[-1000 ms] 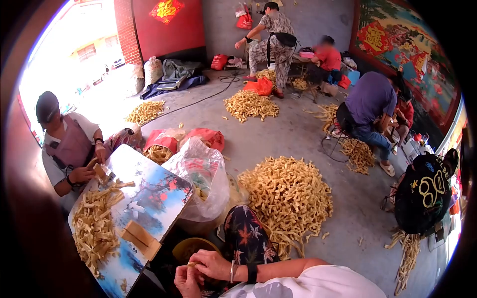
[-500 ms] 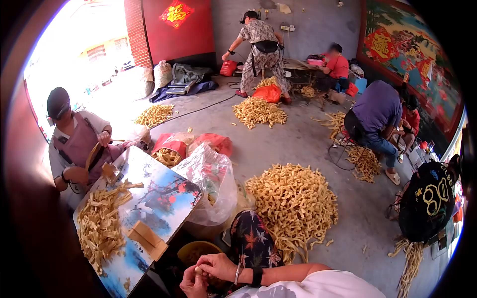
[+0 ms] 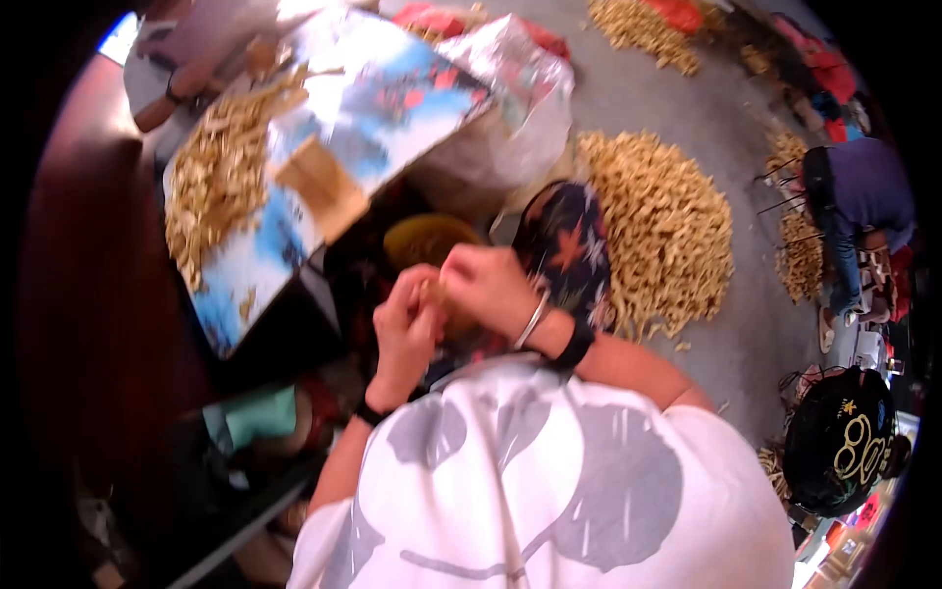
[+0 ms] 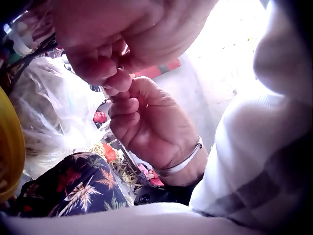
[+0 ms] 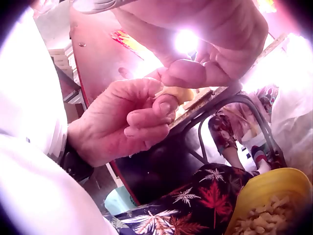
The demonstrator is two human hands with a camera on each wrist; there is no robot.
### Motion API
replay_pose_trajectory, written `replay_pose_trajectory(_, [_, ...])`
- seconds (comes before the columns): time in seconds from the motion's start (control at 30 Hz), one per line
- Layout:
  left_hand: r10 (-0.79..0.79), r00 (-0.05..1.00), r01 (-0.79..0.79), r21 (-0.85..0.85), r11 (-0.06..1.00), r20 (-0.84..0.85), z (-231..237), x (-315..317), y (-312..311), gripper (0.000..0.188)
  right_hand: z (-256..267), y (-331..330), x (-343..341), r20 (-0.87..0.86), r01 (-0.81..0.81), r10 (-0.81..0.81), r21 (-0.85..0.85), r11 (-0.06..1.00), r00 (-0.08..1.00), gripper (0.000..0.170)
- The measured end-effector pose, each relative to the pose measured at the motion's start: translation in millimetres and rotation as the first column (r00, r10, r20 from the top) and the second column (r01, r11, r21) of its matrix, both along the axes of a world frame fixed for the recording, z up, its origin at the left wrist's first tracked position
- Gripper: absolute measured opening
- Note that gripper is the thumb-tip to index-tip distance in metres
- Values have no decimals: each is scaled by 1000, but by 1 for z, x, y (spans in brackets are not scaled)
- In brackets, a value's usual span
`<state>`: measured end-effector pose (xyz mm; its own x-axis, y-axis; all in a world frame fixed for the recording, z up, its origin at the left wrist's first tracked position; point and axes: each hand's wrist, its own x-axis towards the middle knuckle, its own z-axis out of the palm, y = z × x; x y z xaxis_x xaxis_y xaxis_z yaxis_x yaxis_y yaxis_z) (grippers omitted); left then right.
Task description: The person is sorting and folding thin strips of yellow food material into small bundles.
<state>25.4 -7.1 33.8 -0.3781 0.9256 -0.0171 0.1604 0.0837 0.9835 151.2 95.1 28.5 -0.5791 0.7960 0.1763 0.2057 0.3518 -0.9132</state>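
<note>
My left hand and right hand meet fingertip to fingertip above my lap. Between them is a small tan strip, which both hands pinch with thumb and fingers; much of it is hidden by the fingers. A silver bangle circles my right wrist. Close below the hands is a yellow bowl with short pale pieces inside. To the left, a table with a painted top bears a heap of loose tan strips and a brown folded board.
A large pile of knotted tan pieces lies on the floor right of my knee. A clear plastic bag stands beyond the table corner. Other people sit nearby, one in a purple shirt. A black backpack is at the far right.
The head view has tipped down and turned, so hands, table and pile sit higher in it. My hands stay together, pinching the small piece.
</note>
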Motion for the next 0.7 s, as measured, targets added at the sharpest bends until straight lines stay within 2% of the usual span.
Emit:
replay_pose_trajectory(0.03, [-6, 997, 9, -37, 999, 82, -1, -1, -3, 20, 0, -1, -1, -17, 17, -16, 44, 999, 1000, 13])
replay_pose_trajectory(0.13, [29, 959, -8, -77, 997, 283, -4, -3, -5, 13, 8, -5, 4, 131, 11, -55, 311, 950, 990, 10])
replay_pose_trajectory(0.23, [65, 918, -40, -72, 997, 391, -1, -3, -6, 13, 2, -3, 3, 28, 19, -27, 243, 970, 999, 7])
replay_pose_trajectory(0.27, [77, 918, -58, -61, 996, 389, 0, -3, -6, 13, 0, -2, 3, -33, -4, 1, -92, 996, 999, 8])
replay_pose_trajectory(0.3, [89, 917, -75, -50, 996, 389, 0, -4, -6, 12, 0, -1, 2, -97, -46, 6, -415, 909, 995, 8])
replay_pose_trajectory(0.33, [101, 916, -93, -40, 995, 388, 1, -4, -7, 12, 1, -1, 3, -157, -103, -9, -689, 717, 987, 9])
replay_pose_trajectory(0.37, [116, 907, -111, -36, 993, 404, 1, -5, -7, 12, 4, -2, 5, -247, -162, -38, -736, 657, 968, 12])
replay_pose_trajectory(0.47, [151, 899, -150, -35, 988, 410, 0, -5, -12, 13, 9, -1, 4, -113, -20, -60, -601, 799, 992, 11])
replay_pose_trajectory(0.5, [151, 912, -146, -41, 988, 381, 1, -3, -13, 13, 0, 5, 2, -86, -13, -56, -647, 762, 995, 12])
replay_pose_trajectory(0.6, [149, 936, -145, -38, 989, 319, 6, 0, -8, 16, -9, 3, 2, -204, -110, -93, -798, 592, 975, 13])
replay_pose_trajectory(0.63, [148, 943, -143, -38, 989, 299, 5, -2, -9, 17, -6, 4, 3, -233, -160, -46, -786, 597, 971, 15])
replay_pose_trajectory(0.7, [145, 949, -140, -38, 989, 281, 4, -4, -11, 17, 5, 5, 2, -178, -142, 20, -709, 690, 984, 15])
